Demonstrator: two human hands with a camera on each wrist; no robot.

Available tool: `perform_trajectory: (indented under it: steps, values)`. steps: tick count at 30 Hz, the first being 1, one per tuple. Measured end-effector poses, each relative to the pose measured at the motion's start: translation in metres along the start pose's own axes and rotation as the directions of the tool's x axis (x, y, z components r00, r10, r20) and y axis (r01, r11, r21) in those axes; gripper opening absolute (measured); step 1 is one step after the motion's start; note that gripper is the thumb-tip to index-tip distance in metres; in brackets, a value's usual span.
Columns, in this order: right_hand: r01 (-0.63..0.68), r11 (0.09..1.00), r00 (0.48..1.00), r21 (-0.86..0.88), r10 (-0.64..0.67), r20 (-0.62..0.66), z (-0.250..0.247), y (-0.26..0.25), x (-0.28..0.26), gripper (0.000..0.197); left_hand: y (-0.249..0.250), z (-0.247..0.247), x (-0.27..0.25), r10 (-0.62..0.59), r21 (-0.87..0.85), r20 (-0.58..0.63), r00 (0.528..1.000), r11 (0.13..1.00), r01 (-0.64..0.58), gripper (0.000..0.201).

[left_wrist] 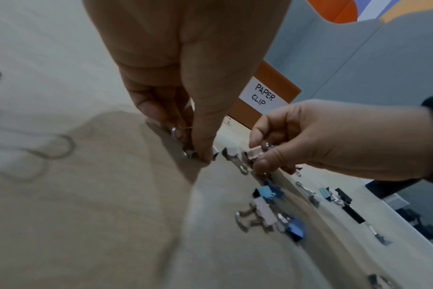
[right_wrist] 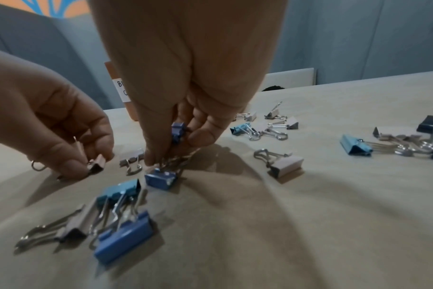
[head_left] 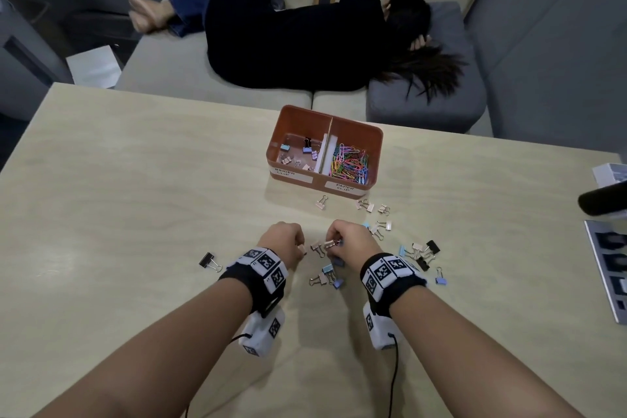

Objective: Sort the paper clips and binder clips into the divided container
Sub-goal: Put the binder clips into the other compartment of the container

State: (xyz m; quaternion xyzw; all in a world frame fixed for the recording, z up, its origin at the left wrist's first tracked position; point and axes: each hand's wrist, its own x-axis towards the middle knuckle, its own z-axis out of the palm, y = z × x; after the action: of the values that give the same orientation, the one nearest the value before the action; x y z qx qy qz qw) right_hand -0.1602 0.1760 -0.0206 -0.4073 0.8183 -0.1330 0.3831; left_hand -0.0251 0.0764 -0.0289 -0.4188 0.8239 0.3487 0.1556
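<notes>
Bare forearms with black wristbands carrying square-patterned white marker blocks (head_left: 266,266) reach over the pale wooden table (head_left: 135,180). At its near middle the left hand (head_left: 283,241) has its fingers (right_wrist: 72,166) curled, pinching a small pink binder clip with silver wire handles (right_wrist: 96,166) down at the table surface. Just beside it, the right hand (head_left: 349,241) has its fingers (left_wrist: 262,166) curled around a bunch of clips: a pink binder clip (left_wrist: 253,152) shows between thumb and forefinger, and a small dark blue binder clip (right_wrist: 177,132) sits inside the curled fingers. A second small pink clip (right_wrist: 132,161) lies on the table between the two hands, apart from both.

Below the hands lies a loose cluster: a light blue binder clip (head_left: 327,270), a pink one (head_left: 319,279) and a dark blue one (head_left: 338,283), close together. To the right, more pink, light blue and black binder clips (head_left: 422,253) are scattered, and a lone black binder clip (head_left: 208,261) lies well to the left.

Farther back stands the orange divided plastic container (head_left: 373,132). Its left compartment, labelled BINDER CLIP, holds a few binder clips; its right compartment, labelled PAPER CLIP, holds a heap of multicoloured paper clips (head_left: 351,163). Beyond the table a person in dark clothes (head_left: 295,41) lies on a grey sofa (head_left: 163,68).
</notes>
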Motion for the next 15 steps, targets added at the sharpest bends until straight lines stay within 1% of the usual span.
perform_trajectory:
  steps: [2,4,7,9,11,14,15]
  values:
    - [0.022,1.000,0.999,-0.005,-0.022,0.032,-0.002,-0.001,0.001,0.015,-0.007,-0.006,0.000,-0.002,0.020,0.025,1.000,1.000,0.001,0.015]
    - [0.052,0.999,0.997,0.001,-0.052,0.061,-0.003,-0.004,0.003,0.015,-0.013,-0.010,-0.001,0.000,0.021,0.025,1.000,1.000,-0.001,0.012]
    - [0.099,0.995,0.990,0.020,-0.100,0.100,0.000,-0.010,0.005,0.025,-0.017,-0.014,-0.002,0.004,-0.002,0.017,1.000,1.000,-0.004,0.019]
    - [0.107,0.994,0.989,-0.007,-0.105,0.105,0.004,-0.012,0.006,0.028,-0.020,-0.017,-0.002,-0.011,-0.041,0.024,1.000,0.999,0.012,0.023]
    - [0.090,0.995,0.992,-0.047,-0.086,0.089,0.009,-0.013,0.007,0.025,-0.022,-0.019,-0.001,-0.002,-0.073,0.019,1.000,0.997,0.003,0.027]
    - [0.072,0.992,0.994,-0.108,-0.063,0.085,0.011,-0.016,0.010,0.016,-0.021,-0.023,0.001,0.038,-0.101,-0.012,0.999,0.994,-0.039,0.019]
    - [0.072,0.989,0.995,-0.129,-0.062,0.081,0.011,-0.016,0.011,0.015,-0.019,-0.024,0.002,0.055,-0.110,-0.021,0.998,0.992,-0.057,0.024]
